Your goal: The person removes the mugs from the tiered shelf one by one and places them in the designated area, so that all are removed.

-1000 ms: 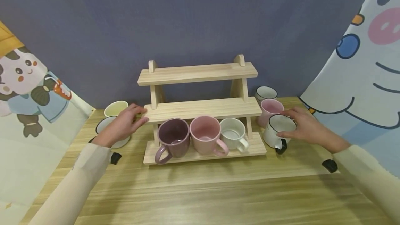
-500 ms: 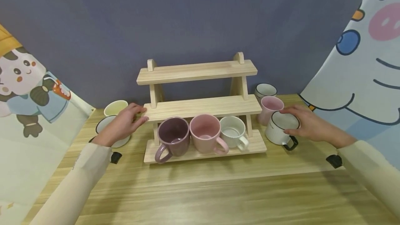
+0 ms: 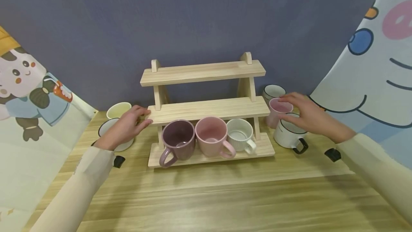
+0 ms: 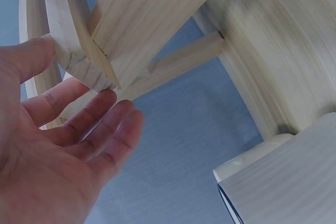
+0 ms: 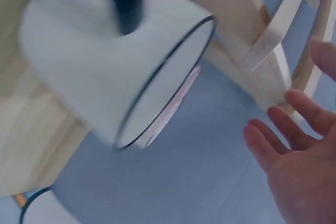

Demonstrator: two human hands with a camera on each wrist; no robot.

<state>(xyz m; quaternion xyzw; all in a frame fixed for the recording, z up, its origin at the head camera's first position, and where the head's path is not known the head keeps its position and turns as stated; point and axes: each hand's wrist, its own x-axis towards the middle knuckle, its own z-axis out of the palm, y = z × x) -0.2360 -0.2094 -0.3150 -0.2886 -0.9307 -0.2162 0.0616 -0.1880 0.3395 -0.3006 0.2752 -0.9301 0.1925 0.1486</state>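
My left hand [image 3: 126, 127] pinches the left end of the middle board of a tiered wooden shelf [image 3: 209, 111]. The left wrist view shows the thumb on one side of the board end [image 4: 86, 72] and fingers on the other. On the right, my right hand [image 3: 307, 115] hovers with spread fingers above a white enamel mug [image 3: 284, 138] with black rim and handle. Its fingertips reach over a pink cup [image 3: 273, 119] behind; contact with that cup is unclear. In the right wrist view the white mug [image 5: 100, 56] stands apart from the fingers.
The bottom shelf bears a purple mug [image 3: 180, 146], a pink mug [image 3: 210, 142] and a white ribbed cup [image 3: 239, 137]. Behind the pink cup stands another black-rimmed cup [image 3: 273, 91]. A yellow cup [image 3: 118, 110] and a black-rimmed white mug [image 3: 123, 146] stand left of the shelf.
The white enamel mug shifted slightly right and its handle turned rightward. My right hand has since left its rim and moved back toward the pink cup. The left hand stays put.
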